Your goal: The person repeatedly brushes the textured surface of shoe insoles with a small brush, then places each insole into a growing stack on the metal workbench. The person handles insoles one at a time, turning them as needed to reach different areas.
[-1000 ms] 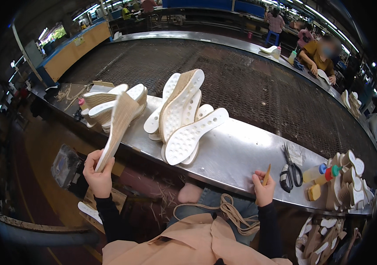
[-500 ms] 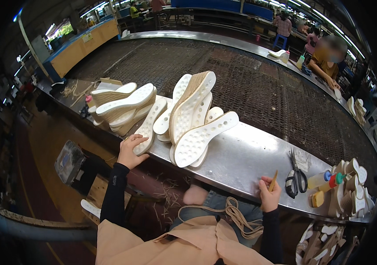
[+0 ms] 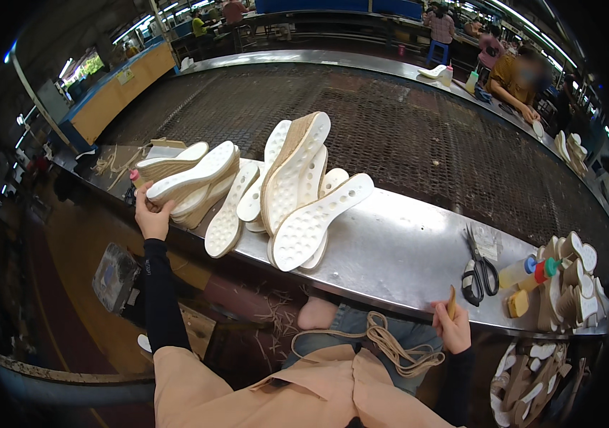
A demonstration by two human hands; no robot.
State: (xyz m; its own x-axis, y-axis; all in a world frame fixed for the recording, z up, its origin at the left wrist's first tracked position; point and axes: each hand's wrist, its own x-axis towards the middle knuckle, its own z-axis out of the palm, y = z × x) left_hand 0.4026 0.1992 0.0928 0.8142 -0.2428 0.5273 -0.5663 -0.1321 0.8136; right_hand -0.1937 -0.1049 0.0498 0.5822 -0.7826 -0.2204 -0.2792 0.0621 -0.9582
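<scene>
My left hand (image 3: 152, 216) is at the near end of a white-topped wedge shoe sole (image 3: 194, 173), with fingers on its left edge and the thumb just below. That sole lies on top of a stack with woven, rope-like sides. Closed around a slim, pointed yellow-brown stick (image 3: 452, 302) is my right hand (image 3: 453, 328), at the bench's front edge. Between the hands, a single sole (image 3: 227, 221) leans beside a pile of wedge soles (image 3: 297, 178), their dimpled white faces showing. A coil of tan cord (image 3: 397, 346) lies across my lap.
The metal bench (image 3: 397, 246) borders a dark mesh conveyor (image 3: 247, 100). At the right are black scissors (image 3: 477, 274), squeeze bottles (image 3: 518, 272), a yellow block (image 3: 518, 304) and more soles (image 3: 568, 285). A co-worker (image 3: 515, 82) sits across the conveyor.
My left hand has moved left, from the single sole to the stacked soles. My right hand, still holding the stick, has shifted slightly right and down; the whole view has turned a little.
</scene>
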